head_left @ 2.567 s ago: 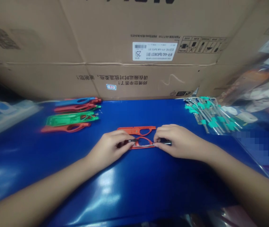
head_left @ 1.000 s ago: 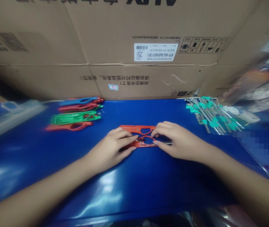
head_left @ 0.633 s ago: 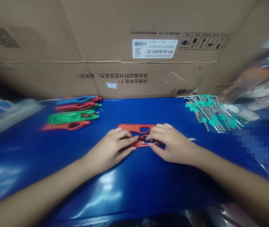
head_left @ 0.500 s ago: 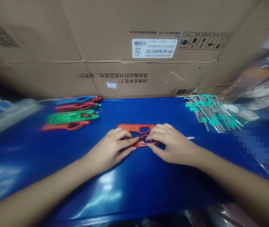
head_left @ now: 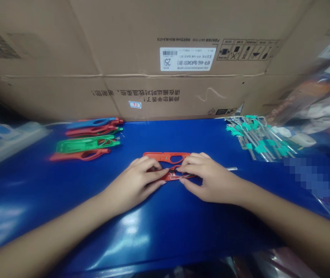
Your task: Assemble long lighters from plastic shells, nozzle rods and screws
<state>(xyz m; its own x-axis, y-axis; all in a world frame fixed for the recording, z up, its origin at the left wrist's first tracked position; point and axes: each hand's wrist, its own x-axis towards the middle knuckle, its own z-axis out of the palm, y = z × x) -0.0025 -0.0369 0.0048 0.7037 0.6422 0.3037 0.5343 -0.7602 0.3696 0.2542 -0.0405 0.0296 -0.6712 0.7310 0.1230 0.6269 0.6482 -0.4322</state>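
Note:
An orange lighter casing half (head_left: 169,177) lies open side up between my hands, with thin wires and a small dark part inside it. My left hand (head_left: 142,178) is closed on its left end, thumb and fingers pinching the edge. My right hand (head_left: 208,175) pinches at the casing's right part, over the wires, and hides much of it. A slim metal tube end (head_left: 232,168) sticks out beyond the right hand. Just behind, a second orange casing half (head_left: 162,156) with a finger loop lies flat; the right fingers overlap its right end.
Blue, red, green and orange lighter casings (head_left: 85,144) lie stacked at left. Metal rods with teal pieces (head_left: 259,139) are heaped at right. A large cardboard box (head_left: 124,46) walls off the back of the blue table (head_left: 142,239). A clear plastic container (head_left: 11,143) stands far left.
The right fingertips have shifted slightly over the casing, and more of the wire shows beside them. The left hand keeps its hold. The whole view has drifted a little.

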